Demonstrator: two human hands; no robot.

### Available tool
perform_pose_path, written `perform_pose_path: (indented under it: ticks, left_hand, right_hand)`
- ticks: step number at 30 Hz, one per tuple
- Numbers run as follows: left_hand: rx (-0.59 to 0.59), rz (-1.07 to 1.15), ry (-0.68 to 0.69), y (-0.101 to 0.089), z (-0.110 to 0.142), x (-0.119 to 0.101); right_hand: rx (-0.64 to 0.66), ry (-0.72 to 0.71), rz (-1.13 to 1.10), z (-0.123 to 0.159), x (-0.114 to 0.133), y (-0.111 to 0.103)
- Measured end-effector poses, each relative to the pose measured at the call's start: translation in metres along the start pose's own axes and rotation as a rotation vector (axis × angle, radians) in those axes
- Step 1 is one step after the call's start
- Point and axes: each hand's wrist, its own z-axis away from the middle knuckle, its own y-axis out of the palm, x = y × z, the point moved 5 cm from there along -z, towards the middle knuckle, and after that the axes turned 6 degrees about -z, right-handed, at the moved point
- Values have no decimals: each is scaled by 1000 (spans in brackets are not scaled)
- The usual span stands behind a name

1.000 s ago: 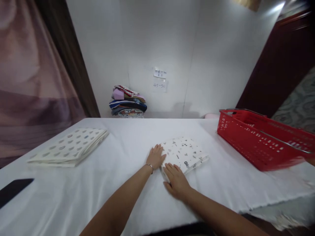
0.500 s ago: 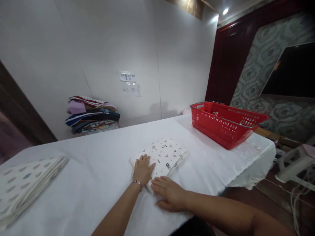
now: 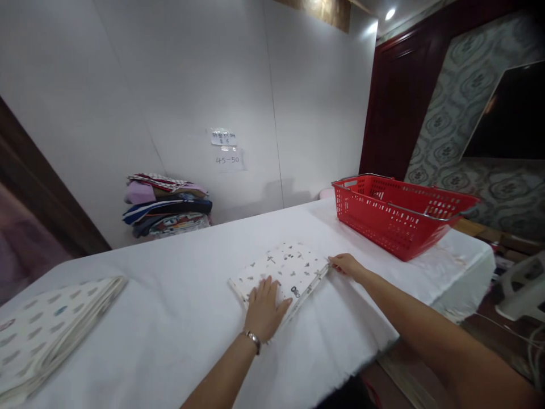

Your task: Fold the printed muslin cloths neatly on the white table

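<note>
A folded white cloth (image 3: 293,267) with small grey prints lies on the white-covered table in front of me. My left hand (image 3: 264,309) rests flat on its near left part, fingers spread, a silver bracelet at the wrist. At the cloth's right corner, my right hand (image 3: 346,265) pinches the edge between thumb and fingers. A second folded cloth (image 3: 55,324), white with grey hearts, lies at the left, apart from both hands.
A red plastic basket (image 3: 395,218) with metal handles stands on the table's right end. Beyond the far edge is a pile of folded fabrics (image 3: 170,207) against the white wall. The tablecloth's frayed edge (image 3: 398,335) hangs at the near right. A white stool (image 3: 522,289) stands beyond.
The view has turned to the right. My right hand has moved from the cloth's near corner to its right corner and taken hold there. My left hand stays on the cloth.
</note>
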Motion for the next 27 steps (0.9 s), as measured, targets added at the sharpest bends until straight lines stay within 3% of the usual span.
perform_pose_path:
  ticks: [6, 15, 22, 27]
  left_hand:
    - [-58, 7, 41, 13, 13, -7]
    - [-79, 18, 44, 12, 13, -6]
    - [-79, 19, 47, 15, 12, -5]
    - [-85, 12, 49, 16, 12, -5]
  right_hand:
    - [104, 80, 39, -13, 4, 10]
    - [213, 153, 7, -15, 3, 6]
    - [374, 93, 102, -13, -2, 8]
    - [369, -69, 201, -13, -1, 12]
